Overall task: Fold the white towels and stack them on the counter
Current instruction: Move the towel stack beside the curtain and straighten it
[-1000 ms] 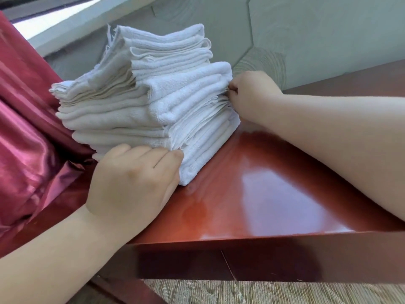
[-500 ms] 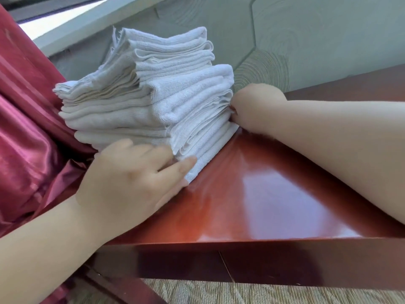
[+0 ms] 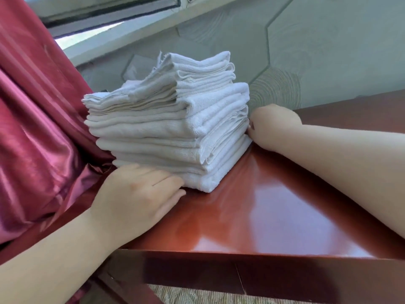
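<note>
Lower than a second ago: left hand [image 3: 135, 194], off the near face of the stack [image 3: 171, 132] and down at its foot. Also lower than then: right hand [image 3: 271, 126], gone from mid-height on the stack's right side to the bottom few towels. Stack itself unchanged in shape, same loose corners on top.

Left hand flat on the counter [image 3: 274, 216], palm down, fingers straight and close together, tips touching the near edge of the bottom towel, holding nothing. Right hand curled, knuckles up, fingers turned in against the stack's right side near the base; cannot tell whether pinching a fold or only pushing. Hands well apart, stack between them.

Stack of folded white towels, many layers, toward the counter's left end, set back from the front edge. Lower towels fairly square; upper ones narrower and shifted back, with a frayed corner sticking up at top left. Left side of the stack touching a red curtain [image 3: 32, 128], draped over the counter's left end. Counter glossy red-brown, right forearm stretched above its right part. Behind the back edge, grey-green wall [image 3: 328, 51] with ring patterns; window [image 3: 98, 12] at upper left. Patterned floor [image 3: 219, 297] below the front edge.
</note>
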{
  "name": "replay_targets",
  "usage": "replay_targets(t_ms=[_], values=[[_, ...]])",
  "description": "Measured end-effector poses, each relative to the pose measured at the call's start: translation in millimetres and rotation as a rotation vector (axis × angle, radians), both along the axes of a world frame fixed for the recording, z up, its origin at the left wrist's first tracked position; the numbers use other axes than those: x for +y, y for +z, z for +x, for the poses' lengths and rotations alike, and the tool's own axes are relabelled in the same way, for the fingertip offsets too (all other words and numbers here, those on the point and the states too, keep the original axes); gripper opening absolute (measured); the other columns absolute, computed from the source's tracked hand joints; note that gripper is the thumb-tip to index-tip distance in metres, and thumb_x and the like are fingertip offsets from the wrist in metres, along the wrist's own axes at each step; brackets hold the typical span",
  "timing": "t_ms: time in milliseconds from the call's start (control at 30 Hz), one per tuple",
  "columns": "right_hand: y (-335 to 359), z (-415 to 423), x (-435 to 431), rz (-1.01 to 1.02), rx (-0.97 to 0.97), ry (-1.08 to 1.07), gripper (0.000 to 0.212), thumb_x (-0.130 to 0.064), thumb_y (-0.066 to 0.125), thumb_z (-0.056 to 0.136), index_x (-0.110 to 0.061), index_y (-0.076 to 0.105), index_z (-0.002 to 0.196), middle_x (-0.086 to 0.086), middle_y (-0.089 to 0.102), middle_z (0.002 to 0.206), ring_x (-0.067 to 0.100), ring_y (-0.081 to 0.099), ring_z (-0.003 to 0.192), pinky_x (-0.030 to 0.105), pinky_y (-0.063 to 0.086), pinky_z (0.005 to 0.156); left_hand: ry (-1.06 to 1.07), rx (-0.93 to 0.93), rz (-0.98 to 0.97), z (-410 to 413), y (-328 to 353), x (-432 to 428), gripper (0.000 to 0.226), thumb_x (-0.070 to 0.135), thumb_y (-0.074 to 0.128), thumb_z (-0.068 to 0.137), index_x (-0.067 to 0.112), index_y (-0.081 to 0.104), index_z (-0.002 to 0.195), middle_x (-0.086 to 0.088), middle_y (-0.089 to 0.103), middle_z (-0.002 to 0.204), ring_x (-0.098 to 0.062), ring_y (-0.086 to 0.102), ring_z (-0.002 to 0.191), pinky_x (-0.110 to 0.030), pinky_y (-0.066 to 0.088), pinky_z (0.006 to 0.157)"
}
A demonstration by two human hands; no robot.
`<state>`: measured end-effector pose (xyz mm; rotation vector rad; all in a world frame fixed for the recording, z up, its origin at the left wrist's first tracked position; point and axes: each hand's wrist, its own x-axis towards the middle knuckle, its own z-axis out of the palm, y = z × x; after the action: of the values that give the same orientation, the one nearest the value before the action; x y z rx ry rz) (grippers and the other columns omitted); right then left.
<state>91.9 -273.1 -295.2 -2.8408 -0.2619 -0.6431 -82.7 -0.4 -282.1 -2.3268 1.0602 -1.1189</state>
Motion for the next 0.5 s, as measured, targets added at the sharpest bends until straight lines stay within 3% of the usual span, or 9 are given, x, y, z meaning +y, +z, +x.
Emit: replay_targets(t_ms=[67,167,267,333,367,433,500], values=[[3,-5,1,0.007,0.001,0.022,0.027,-0.023,0.050,0.096,-0.020,0.048,0.068,0.001,0.054,0.079,0.028,0.054,0.073,0.029,0.031,0.053,0.160,0.051,-0.104,8,-6,32,0.024,0.035,0.065,0.096,0.018,0.075,0.082,0.008,0.066,0.070,-0.020,0.066,0.064,-0.036,0.050,0.056],[11,-16,-2,0.060,-0.023,0.120,0.033,-0.026,0.052,0.092,-0.022,0.046,0.060,-0.002,0.053,0.067,0.024,0.050,0.064,0.029,0.030,0.050,0.435,0.165,-0.425,20,-15,84,0.023,0.054,0.061,0.089,0.033,0.069,0.085,0.019,0.063,0.072,-0.003,0.058,0.064,-0.020,0.041,0.056],[25,-33,3,0.177,-0.022,0.156,0.028,-0.029,0.055,0.090,-0.027,0.051,0.063,-0.008,0.058,0.066,0.015,0.053,0.064,0.030,0.034,0.053,0.526,0.377,-1.041,36,-22,124,0.024,0.052,0.077,0.083,0.034,0.065,0.094,0.018,0.068,0.088,-0.002,0.065,0.079,-0.028,0.051,0.068],[32,-47,14,0.205,0.061,0.118,0.014,-0.032,0.054,0.091,-0.027,0.063,0.082,-0.008,0.067,0.082,0.017,0.060,0.074,0.031,0.041,0.061,0.539,0.501,-1.391,52,-24,147,0.044,0.050,0.078,0.085,0.026,0.063,0.118,0.008,0.068,0.118,-0.010,0.065,0.105,-0.028,0.050,0.082],[33,-56,23,0.262,0.118,0.097,0.016,-0.030,0.052,0.091,-0.023,0.066,0.094,-0.003,0.070,0.091,0.023,0.065,0.081,0.034,0.047,0.067,0.534,0.576,-1.507,59,-24,154,0.059,0.049,0.076,0.087,0.021,0.058,0.135,0.000,0.062,0.135,-0.014,0.060,0.118,-0.028,0.048,0.091],[32,-85,43,0.565,0.271,0.103,0.023,-0.025,0.050,0.090,-0.022,0.068,0.104,0.006,0.071,0.101,0.035,0.070,0.094,0.046,0.057,0.081,0.509,0.750,-1.632,75,-24,167,0.080,0.046,0.073,0.091,0.015,0.037,0.156,-0.005,0.044,0.157,-0.018,0.046,0.137,-0.031,0.038,0.108],[25,-121,62,0.829,0.358,0.110,0.040,-0.033,0.049,0.079,-0.041,0.067,0.114,0.001,0.070,0.093,0.032,0.071,0.091,0.054,0.057,0.086,0.430,0.913,-1.687,90,-23,171,0.085,0.039,0.071,0.094,0.014,0.025,0.161,-0.004,0.035,0.163,-0.021,0.037,0.146,-0.031,0.030,0.114]])
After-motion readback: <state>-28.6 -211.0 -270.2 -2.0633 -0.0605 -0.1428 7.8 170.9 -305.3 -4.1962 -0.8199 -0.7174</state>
